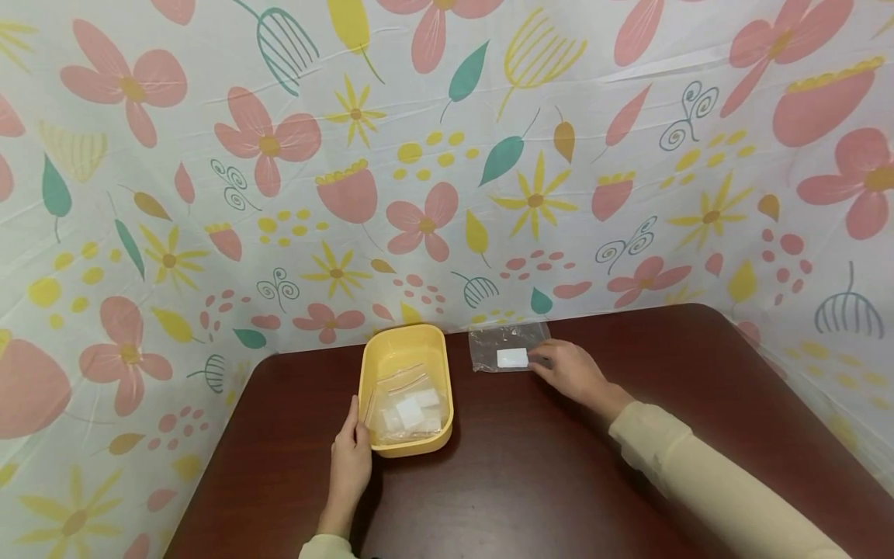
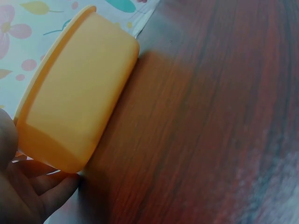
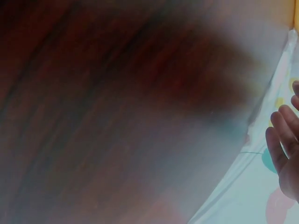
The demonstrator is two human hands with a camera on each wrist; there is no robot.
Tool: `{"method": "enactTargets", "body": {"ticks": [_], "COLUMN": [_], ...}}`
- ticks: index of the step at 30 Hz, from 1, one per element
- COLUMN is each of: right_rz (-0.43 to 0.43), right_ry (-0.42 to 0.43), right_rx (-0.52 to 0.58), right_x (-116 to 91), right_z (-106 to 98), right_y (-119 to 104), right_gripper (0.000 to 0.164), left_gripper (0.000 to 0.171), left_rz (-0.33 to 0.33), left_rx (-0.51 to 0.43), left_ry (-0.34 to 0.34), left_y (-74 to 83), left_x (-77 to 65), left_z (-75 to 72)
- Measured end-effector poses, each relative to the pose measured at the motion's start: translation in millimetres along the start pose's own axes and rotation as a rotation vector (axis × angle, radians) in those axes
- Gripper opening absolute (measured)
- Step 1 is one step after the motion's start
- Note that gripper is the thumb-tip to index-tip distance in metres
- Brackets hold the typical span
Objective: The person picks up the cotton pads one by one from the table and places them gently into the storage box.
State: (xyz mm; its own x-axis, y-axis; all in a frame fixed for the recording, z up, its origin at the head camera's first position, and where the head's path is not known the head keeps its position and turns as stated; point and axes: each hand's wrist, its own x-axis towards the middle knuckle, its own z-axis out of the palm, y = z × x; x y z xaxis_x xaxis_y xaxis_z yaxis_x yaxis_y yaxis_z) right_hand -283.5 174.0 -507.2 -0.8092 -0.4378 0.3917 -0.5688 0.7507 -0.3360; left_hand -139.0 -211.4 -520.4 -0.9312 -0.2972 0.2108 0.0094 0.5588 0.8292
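My left hand [image 1: 351, 458] grips the near left side of a yellow plastic bin [image 1: 407, 449], thumb at the rim and fingers against the outer wall. The left wrist view shows the bin's outer wall [image 2: 84, 84] with the hand [image 2: 28, 186] at its end. Inside lie several clear zip bags [image 1: 408, 407] with white pieces. To the right, a clear zip bag [image 1: 489, 340] lies flat on the table, a white rectangular piece [image 1: 512, 358] in it or on it. My right hand [image 1: 576, 373] is at that piece's right edge; its fingers [image 3: 282, 128] look relaxed and apart in the right wrist view.
Both things stand on a dark red-brown wooden table [image 1: 503, 473] with rounded back corners. Behind it and at both sides hangs a white sheet [image 1: 433, 132] printed with flowers and leaves. The bin and the bag are near the table's back edge.
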Motion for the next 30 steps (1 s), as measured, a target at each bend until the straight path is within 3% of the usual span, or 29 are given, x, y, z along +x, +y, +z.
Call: {"method": "enactTargets", "body": {"ticks": [13, 30], "right_rz": [0.071, 0.034], "right_ry": [-0.133, -0.117], "right_rx": [-0.022, -0.038], "right_x": [6, 10], "right_z": [15, 15], "right_y": [5, 3], "right_gripper": [0.026, 0.011], "left_gripper": [0.049, 0.05], "left_rz": [-0.021, -0.038], "left_rx": [-0.02, -0.01], "left_ry": [0.019, -0.005], "left_y": [-2.3, -0.9], "left_x": [0.7, 2.0], "left_z": [1.4, -1.6]}}
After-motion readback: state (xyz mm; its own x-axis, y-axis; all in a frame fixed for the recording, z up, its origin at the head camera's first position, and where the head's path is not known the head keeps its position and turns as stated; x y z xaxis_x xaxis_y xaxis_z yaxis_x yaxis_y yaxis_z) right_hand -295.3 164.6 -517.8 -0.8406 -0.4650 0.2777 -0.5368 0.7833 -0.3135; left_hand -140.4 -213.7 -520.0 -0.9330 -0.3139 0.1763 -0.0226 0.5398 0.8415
